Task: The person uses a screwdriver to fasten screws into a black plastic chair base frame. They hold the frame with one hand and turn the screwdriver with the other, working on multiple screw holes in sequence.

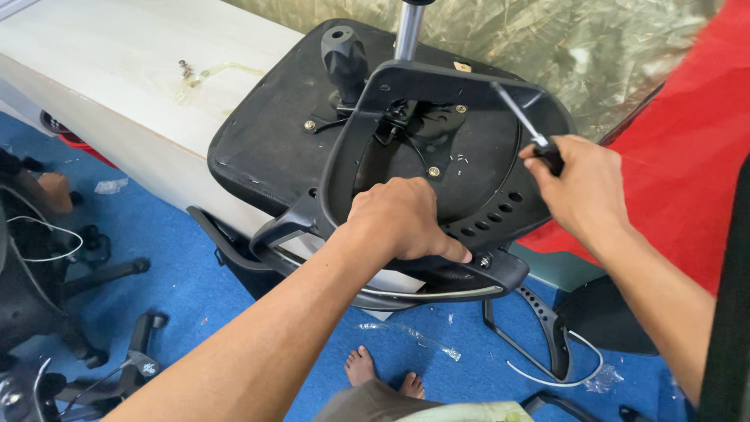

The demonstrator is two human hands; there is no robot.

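Head view looks down on an upturned black office chair seat [266, 148] lying on a pale wooden surface [117, 70], its underside facing up and its near edge hanging past the surface's edge. A black plastic armrest frame [344, 148] loops across the seat's underside, and a metal mechanism plate [414, 129] with bolts sits inside that loop. A chrome gas-lift column [408, 31] rises from the plate and is cut off by the top of the picture.

The left hand [402, 219] is curled tight over the near bar of the armrest frame, thumb stretched along it towards a bolt [484, 262] at the bracket. The right hand [582, 187] is clenched around the black handle of a screwdriver [519, 117], whose thin shaft slants up and away to the frame's far rim; the tip is too small to tell what it meets.

A black lever knob [344, 55] stands on the seat beside the column. A few loose screws [186, 69] lie in a clear bag on the surface, well apart from the seat. Below, on the blue floor [203, 289], the person's bare feet [383, 371] show, a second armrest piece [539, 328] lies to the right, and chair bases [86, 312] crowd the left, partly cropped. Red fabric [687, 156] fills the right side.
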